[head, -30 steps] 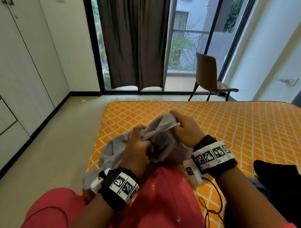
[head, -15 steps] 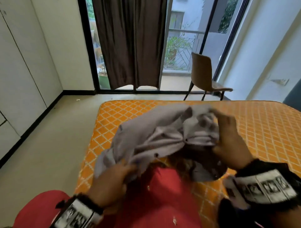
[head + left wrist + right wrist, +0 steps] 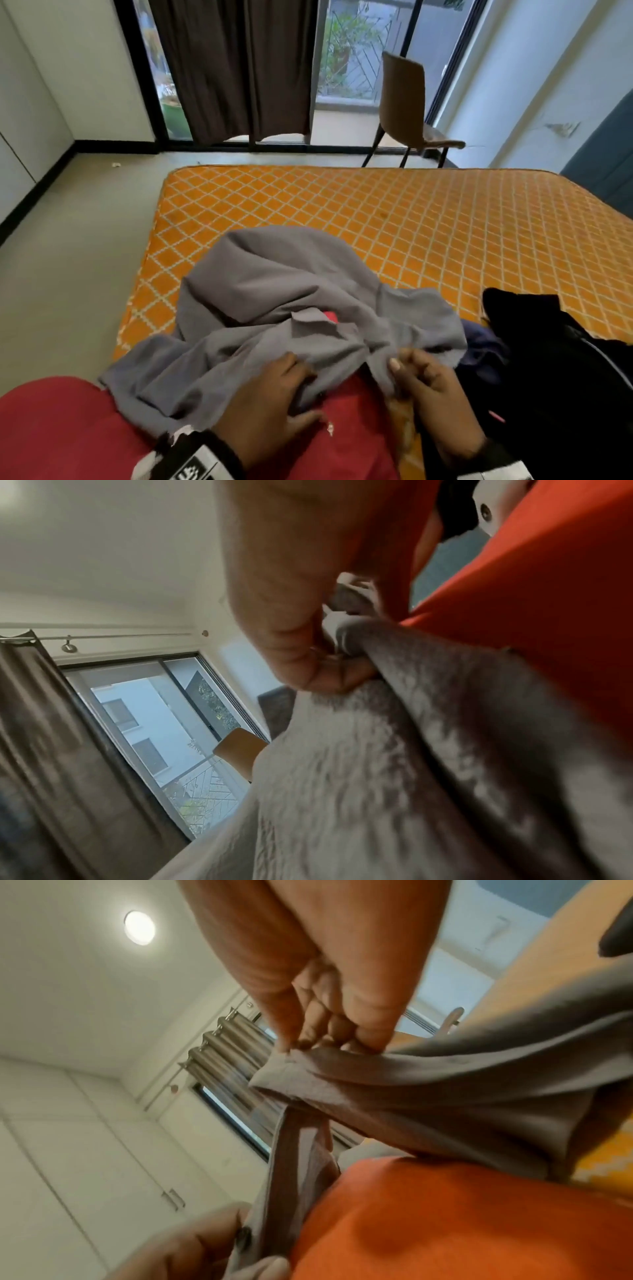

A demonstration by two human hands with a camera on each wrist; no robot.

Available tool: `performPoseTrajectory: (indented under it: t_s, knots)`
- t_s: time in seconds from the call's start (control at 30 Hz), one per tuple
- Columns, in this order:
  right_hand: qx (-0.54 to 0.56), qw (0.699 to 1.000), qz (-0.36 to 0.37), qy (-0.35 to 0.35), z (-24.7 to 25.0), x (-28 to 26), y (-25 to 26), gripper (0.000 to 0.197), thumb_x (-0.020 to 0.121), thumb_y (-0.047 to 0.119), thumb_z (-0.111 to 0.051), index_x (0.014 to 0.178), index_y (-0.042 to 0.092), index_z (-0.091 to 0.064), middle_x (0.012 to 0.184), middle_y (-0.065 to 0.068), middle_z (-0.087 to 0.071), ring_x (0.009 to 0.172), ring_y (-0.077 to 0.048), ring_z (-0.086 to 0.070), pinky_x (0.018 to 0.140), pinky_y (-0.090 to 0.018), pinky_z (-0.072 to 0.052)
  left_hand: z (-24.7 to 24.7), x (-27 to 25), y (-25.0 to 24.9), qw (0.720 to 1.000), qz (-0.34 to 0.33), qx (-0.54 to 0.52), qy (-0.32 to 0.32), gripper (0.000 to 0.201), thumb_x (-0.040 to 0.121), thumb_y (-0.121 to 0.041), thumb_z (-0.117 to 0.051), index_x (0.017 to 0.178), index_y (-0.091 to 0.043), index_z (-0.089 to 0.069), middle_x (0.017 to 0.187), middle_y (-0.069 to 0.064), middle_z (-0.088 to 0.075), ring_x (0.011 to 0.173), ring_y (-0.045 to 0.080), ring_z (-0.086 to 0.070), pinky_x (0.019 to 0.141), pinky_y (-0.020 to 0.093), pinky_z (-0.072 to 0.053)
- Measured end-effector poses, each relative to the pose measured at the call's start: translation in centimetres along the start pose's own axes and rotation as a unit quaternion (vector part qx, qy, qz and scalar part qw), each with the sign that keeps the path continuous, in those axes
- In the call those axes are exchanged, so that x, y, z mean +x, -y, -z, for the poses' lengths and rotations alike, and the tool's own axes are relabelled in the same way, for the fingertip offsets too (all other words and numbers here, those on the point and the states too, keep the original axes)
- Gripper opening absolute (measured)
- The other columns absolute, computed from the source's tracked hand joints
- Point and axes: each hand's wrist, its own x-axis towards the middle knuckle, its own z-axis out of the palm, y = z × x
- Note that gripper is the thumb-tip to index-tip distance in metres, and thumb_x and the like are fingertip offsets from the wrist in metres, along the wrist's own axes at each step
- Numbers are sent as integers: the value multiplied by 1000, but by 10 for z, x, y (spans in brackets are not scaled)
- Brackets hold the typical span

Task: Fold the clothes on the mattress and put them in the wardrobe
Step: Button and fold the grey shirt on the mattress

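Observation:
A crumpled grey shirt lies spread over my lap and the near edge of the orange quilted mattress. My left hand grips the shirt's near edge; in the left wrist view its fingers curl round a fold of grey cloth. My right hand pinches another part of that edge, and the right wrist view shows its fingertips closed on a grey hem. A black garment and a dark blue one lie heaped to the right.
White wardrobe doors line the left wall across a strip of bare floor. A brown chair stands beyond the mattress by the glass doors and dark curtain. My red clothing fills the bottom of the head view.
The shirt was bunched and lifted between both hands; now it has dropped onto my lap and the mattress, spread wider. Both hands have moved down to its near edge.

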Motion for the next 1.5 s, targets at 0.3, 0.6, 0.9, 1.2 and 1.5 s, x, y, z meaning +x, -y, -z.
performPoseTrajectory:
  t_s: [0.3,0.6,0.9,1.2,1.5]
  knots:
    - [-142,989,-20,31,8,10,-69,32,80,35,-76,64,18,-54,61,5,-49,62,-3,-43,59,-25,-38,16,8,14,956,173,-150,-183,18,87,-11,-61,91,-25,-51,74,-8,-61,71,5,-58,59,20,-41]
    - [-185,958,47,213,-23,4,-20,28,92,39,-58,71,21,-59,66,10,-54,65,-4,-50,62,-24,-41,16,-10,5,980,128,-146,-49,47,71,-73,-65,75,-27,-60,72,-9,-63,69,8,-59,60,21,-43]
    - [-337,934,79,82,-18,81,-6,9,98,27,-53,95,28,-62,68,8,-64,60,-5,-59,60,-27,-46,34,109,48,970,148,-75,-176,29,94,-44,-50,96,-18,-60,94,-1,-60,86,15,-57,77,33,-47]
    - [-523,824,-185,115,-14,161,-84,18,73,37,-53,65,23,-46,88,-13,-62,90,-28,-62,78,-31,-48,10,138,105,932,350,-52,75,43,64,-45,-71,97,-25,-50,99,8,-66,90,26,-62,74,28,-50]
    - [-647,762,-16,29,-39,165,46,39,97,17,-46,135,22,-48,126,-10,-49,101,-34,-60,84,-42,-52,102,156,63,987,127,83,-54,38,91,-8,-44,119,-16,-69,119,12,-66,112,34,-58,96,34,-45]
